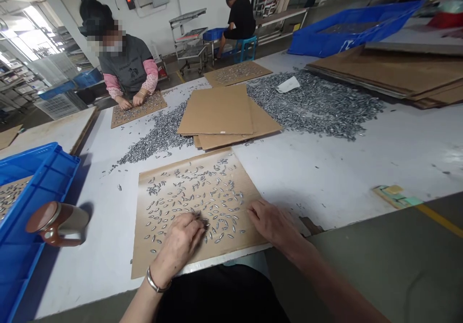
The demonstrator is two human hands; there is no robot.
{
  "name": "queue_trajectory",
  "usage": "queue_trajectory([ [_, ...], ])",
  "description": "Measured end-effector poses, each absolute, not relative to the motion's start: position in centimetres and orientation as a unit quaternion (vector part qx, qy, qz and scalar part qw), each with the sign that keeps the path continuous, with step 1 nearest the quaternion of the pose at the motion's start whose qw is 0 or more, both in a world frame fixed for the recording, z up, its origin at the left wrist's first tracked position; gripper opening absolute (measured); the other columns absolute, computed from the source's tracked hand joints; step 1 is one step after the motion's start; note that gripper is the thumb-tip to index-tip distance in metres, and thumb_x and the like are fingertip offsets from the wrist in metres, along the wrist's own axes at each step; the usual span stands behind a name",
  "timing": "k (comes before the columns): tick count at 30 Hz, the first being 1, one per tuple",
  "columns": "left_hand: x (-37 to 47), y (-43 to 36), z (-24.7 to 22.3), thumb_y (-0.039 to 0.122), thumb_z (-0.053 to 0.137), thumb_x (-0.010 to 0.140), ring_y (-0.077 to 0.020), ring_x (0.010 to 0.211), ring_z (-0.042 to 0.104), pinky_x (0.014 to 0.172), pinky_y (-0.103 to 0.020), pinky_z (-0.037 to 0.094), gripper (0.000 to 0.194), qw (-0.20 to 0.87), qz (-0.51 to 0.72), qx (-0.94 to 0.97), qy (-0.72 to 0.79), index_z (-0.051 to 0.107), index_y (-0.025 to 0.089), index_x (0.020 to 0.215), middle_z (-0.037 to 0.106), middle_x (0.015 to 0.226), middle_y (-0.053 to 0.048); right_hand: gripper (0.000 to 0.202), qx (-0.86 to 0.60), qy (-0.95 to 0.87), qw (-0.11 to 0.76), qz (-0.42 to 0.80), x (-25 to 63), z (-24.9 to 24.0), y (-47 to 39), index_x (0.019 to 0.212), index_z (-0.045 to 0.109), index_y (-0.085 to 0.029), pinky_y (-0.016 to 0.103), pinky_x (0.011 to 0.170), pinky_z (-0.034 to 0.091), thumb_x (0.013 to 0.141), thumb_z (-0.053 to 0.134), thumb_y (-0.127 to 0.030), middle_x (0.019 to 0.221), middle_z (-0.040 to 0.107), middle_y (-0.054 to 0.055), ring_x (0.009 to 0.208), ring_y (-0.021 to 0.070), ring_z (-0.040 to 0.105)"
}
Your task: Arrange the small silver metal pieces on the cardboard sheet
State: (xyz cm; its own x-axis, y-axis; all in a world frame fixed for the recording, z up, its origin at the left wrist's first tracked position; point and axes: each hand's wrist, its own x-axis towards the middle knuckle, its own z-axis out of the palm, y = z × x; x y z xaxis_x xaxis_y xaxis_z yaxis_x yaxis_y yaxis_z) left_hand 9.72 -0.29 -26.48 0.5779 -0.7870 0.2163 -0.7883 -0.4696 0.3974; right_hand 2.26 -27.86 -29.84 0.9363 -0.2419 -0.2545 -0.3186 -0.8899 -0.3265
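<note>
Resting at six o'clock on the cardboard sheet (144,260), the person's left hand (181,245) is pressing its curled fingers onto the small metal pieces (195,197) scattered over that sheet; whether this grip is pinching a piece cannot be told. At four o'clock the right hand (271,224) is lying flat on the sheet's edge, grip released, steadying it on the white bench (343,168). Judging by this, doing the step well is calling for light fingertip sweeps and a firmly pinned sheet. Beyond, at twelve o'clock, a big heap of pieces (318,103) is lying around stacked cardboard (220,113).
</note>
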Motion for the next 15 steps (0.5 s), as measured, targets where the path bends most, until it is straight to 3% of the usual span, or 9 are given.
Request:
queue_trajectory([
  [5,9.5,0.1,-26.8,0.024,0.049,0.106,-0.0196,0.090,0.068,0.084,-0.040,0.065,0.023,0.226,-0.010,0.864,-0.449,0.070,0.017,0.102,0.068,0.096,-0.008,0.022,-0.968,0.123,0.189,0.113,1.9,-29.5,-28.0,0.096,0.061,-0.019,0.031,0.070,0.039,0.107,0.043,-0.024,0.107,0.070,0.008,0.091,0.0228,0.068],
  [11,9.5,0.2,-27.3,0.023,0.051,0.105,-0.0221,0.100,0.070,0.090,-0.043,0.065,0.020,0.230,0.002,0.861,-0.453,0.070,0.017,0.101,0.069,0.097,-0.008,0.025,-0.968,0.038,0.221,0.112,0.7,-29.3,-27.5,0.087,0.060,-0.019,0.031,0.073,0.041,0.105,0.041,-0.019,0.094,0.068,0.004,0.086,0.0201,0.066],
  [15,9.6,-0.3,-27.1,0.023,0.052,0.105,-0.0205,0.093,0.070,0.087,-0.040,0.065,0.020,0.225,0.000,0.863,-0.451,0.069,0.016,0.099,0.068,0.094,-0.008,0.025,-0.963,0.024,0.239,0.121,0.7,-29.1,-27.4,0.091,0.065,-0.020,0.030,0.075,0.043,0.104,0.044,-0.019,0.100,0.069,0.004,0.090,0.0201,0.067],
])
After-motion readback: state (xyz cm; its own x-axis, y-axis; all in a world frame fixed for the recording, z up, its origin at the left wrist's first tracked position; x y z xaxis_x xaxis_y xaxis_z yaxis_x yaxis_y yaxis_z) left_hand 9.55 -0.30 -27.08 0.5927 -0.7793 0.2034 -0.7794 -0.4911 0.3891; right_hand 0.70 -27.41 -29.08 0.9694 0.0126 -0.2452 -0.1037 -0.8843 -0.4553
